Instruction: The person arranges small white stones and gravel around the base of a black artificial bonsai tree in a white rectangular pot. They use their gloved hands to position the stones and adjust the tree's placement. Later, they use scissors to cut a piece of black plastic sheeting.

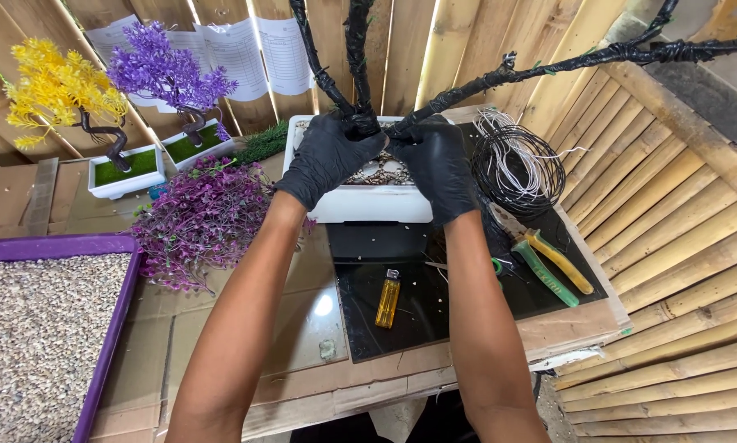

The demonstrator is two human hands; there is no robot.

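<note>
- Left hand (329, 156) and right hand (439, 164), both in black gloves, closed around the base of the black wrapped trunk (358, 57), at the point where it enters the white rectangular pot (368, 205).
- Trunk upright in the pot, already forked into several bare black branches (549, 64); no foliage on them as yet, so seemingly framed but not dressed.
- Pot surface largely hidden behind the hands; pale gravel-like filling partly visible between them.
- Just left of the pot: loose purple foliage sprigs (200, 221), unattached.
- Further left: two finished small trees, yellow (57, 90) and violet (167, 70), each in its own white pot.
- Purple tray of gravel (48, 328) at lower left.
- Right of the pot: coil of wire (517, 168); pliers with yellow and green handles (553, 267).
- Yellow lighter (387, 299) on the dark glossy slab in front of the pot.
- Nothing between hands and trunk.
</note>
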